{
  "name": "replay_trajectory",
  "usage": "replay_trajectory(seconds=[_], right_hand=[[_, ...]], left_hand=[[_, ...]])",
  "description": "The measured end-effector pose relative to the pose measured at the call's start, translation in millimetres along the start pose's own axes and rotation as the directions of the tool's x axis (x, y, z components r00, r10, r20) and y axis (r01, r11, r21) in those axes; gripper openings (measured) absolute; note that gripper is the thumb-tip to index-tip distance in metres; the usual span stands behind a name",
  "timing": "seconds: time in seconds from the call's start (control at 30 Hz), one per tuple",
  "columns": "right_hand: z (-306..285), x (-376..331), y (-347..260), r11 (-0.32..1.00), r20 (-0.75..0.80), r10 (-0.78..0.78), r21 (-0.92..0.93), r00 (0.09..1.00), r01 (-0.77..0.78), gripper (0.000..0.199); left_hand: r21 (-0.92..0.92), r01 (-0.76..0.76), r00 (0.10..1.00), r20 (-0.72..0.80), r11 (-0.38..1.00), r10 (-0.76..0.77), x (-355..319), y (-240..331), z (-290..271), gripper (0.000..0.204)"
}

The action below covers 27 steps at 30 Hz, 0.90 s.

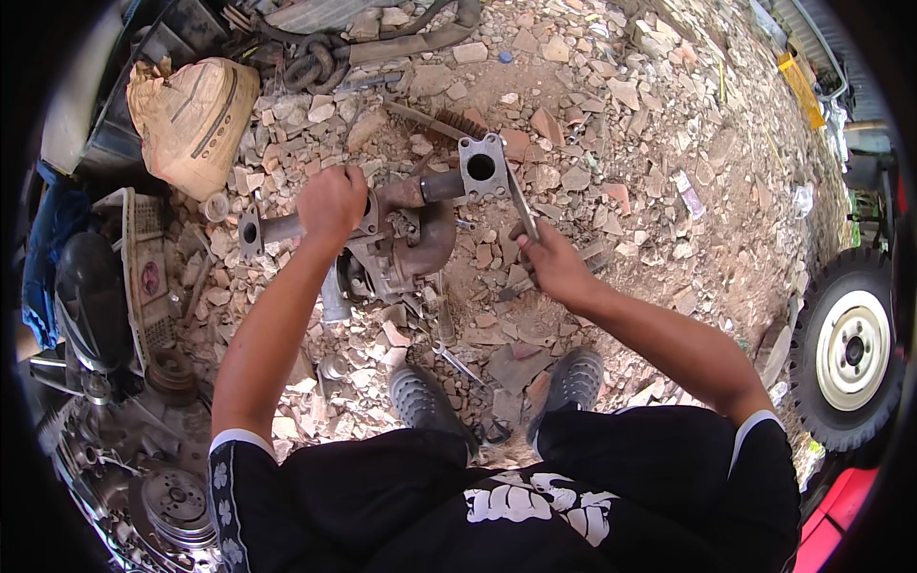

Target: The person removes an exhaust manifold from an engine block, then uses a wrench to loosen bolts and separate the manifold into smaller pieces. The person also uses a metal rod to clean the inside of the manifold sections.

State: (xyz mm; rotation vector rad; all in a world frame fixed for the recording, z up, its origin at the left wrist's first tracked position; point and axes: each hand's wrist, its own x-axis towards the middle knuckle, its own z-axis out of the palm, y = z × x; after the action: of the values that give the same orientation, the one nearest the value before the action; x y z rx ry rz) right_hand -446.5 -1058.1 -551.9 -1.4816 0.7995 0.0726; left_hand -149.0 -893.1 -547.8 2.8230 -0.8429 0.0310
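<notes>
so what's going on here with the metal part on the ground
A person crouches over rubble-strewn ground. Their left hand grips a rusty metal engine part made of pipes and flanges, steadying it. Their right hand holds a flat metal tool against the square flange at the part's far end. A wrench lies by their shoes, and other engine parts are piled to the left.

A single head-worn fisheye camera looks steeply down from above a crouching person, close over the forearms that enter from the lower edge. The rusty metal part (401,224) sits near frame centre on rubble-strewn ground (611,124); straight lines bow toward the dark circular rim, where a wheel (850,349) shows at far right.
</notes>
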Motion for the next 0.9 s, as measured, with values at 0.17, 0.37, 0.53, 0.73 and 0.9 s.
replay_trajectory(seconds=[0.17,0.37,0.53,0.73,0.9], right_hand=[[-40,21,-4,0.744,-0.113,0.415,0.614,0.903,-0.265,0.013],[-53,22,35,0.856,-0.148,0.447,0.356,0.882,-0.374,0.025],[-79,12,103,0.926,-0.302,-0.064,-0.374,0.951,-0.056,0.028],[-63,13,3,0.885,-0.364,-0.278,0.263,0.889,0.384,0.018],[-50,50,-86,0.966,-0.282,-0.244,0.016,0.928,0.259,0.041]], left_hand=[[-0.014,-0.005,1.0,-0.012,1.0,0.005,2,0,2,0.044],[-0.005,0.026,1.0,0.005,1.0,-0.026,1,-4,-1,0.044],[-0.025,0.008,1.0,0.013,1.0,-0.008,0,2,2,0.044],[-0.021,0.009,1.0,0.021,1.0,-0.008,-1,3,-3,0.042],[-0.002,0.001,1.0,0.02,1.0,-0.001,-1,-1,-7,0.041]])
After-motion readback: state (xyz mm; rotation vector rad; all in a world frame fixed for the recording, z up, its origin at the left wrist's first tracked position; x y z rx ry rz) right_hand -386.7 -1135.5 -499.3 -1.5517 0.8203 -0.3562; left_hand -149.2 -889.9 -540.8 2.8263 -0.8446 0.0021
